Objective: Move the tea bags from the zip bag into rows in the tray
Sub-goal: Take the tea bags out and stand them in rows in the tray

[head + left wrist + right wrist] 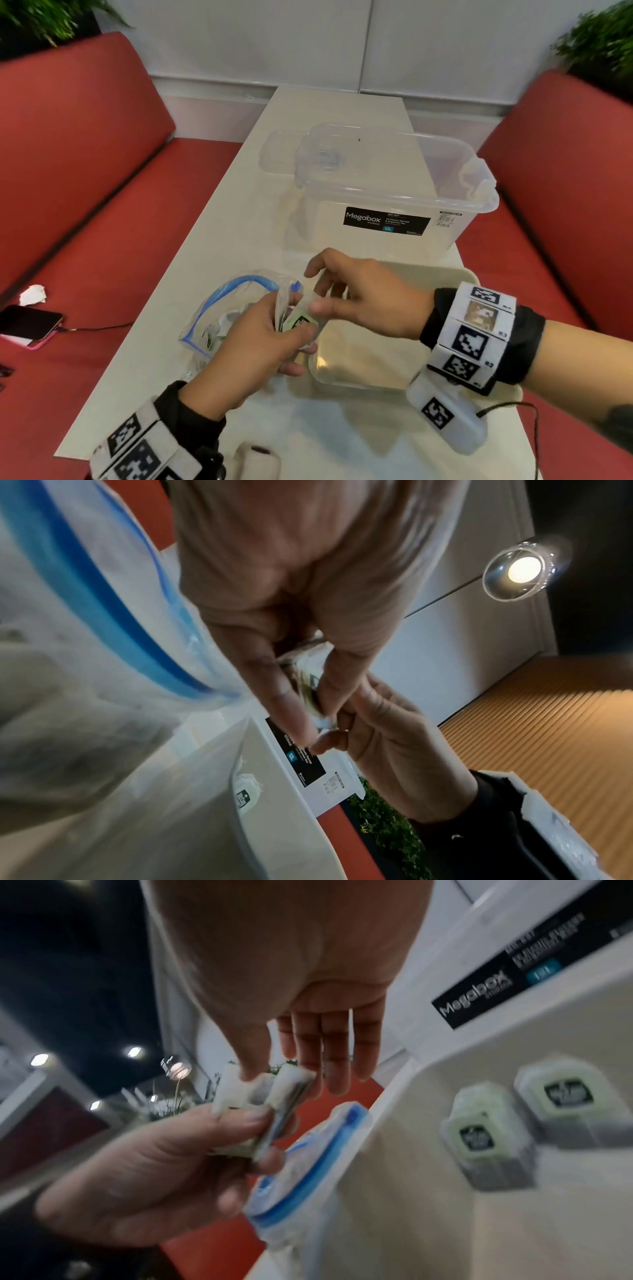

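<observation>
Pinching a few tea bags point(298, 322) at the tray's point(455, 274) left rim, my left hand point(253, 346) and right hand point(363, 294) both grip them, the zip bag point(219, 308) just beside.

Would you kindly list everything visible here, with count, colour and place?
zip bag: one, clear with blue seal, table left of tray
tea bags in tray: two visible, green labels
held tea bags: small stack, green labels, between both hands
tray: one, beige, near table edge
storage box: one, clear, behind tray
phone: one, dark, red bench
left hand: grips stack
right hand: pinches one tea bag from stack
</observation>
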{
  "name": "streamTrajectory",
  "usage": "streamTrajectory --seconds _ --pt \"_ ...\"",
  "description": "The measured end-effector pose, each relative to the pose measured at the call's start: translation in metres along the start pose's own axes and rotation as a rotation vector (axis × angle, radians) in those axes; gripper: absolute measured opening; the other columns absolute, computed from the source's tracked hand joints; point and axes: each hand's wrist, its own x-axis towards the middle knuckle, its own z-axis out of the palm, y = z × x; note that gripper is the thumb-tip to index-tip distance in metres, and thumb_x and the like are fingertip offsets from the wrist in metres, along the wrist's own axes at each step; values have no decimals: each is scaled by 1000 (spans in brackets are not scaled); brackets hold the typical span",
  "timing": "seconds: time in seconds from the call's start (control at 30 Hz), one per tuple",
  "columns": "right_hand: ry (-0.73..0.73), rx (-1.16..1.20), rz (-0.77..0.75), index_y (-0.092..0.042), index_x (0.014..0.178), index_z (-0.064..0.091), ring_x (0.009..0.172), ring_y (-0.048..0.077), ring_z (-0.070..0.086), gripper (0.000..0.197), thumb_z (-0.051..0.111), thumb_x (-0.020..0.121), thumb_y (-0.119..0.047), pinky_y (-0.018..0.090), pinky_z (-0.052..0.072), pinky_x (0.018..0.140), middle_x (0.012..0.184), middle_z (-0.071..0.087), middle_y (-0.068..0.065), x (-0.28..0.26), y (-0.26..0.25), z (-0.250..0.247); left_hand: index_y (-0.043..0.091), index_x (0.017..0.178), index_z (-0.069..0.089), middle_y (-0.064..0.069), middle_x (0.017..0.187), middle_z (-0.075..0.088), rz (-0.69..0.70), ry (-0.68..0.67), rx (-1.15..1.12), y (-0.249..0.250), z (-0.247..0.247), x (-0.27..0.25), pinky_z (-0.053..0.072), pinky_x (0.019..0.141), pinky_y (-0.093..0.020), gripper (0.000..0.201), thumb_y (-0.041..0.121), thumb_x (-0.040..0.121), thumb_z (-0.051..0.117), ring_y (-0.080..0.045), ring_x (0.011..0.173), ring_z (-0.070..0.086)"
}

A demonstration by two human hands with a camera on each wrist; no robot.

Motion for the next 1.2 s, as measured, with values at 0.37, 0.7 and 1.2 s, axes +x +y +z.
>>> streamTrajectory --seconds 0.37,0.7,1.2 --pt "7 124 114 -33 81 57 76 15 61 17 73 79 -28 38 52 75 84 66 -3 -20 8 8 22 100 60 -8 91 66 153 153 80 16 -1 5 51 51 -24 28 10 78 72 -15 72 67" --pt "232 89 68 -26 87 57 61 -1 53 13 61 89 -15 17 44 63 65 53 -14 -19 4 3 26 97 59 10 77 68 258 159 194 25 3 11 56 58 -26 22 16 81 70 -6 71 65" --pt "309 14 91 -21 84 64 67 1 49 8 71 81 -17 19 40 65 81 57 -11 -19 11 -19 14 92 57 2 87 64 214 145 135 19 15 20 57 56 -25 21 3 79 69 0 68 64"
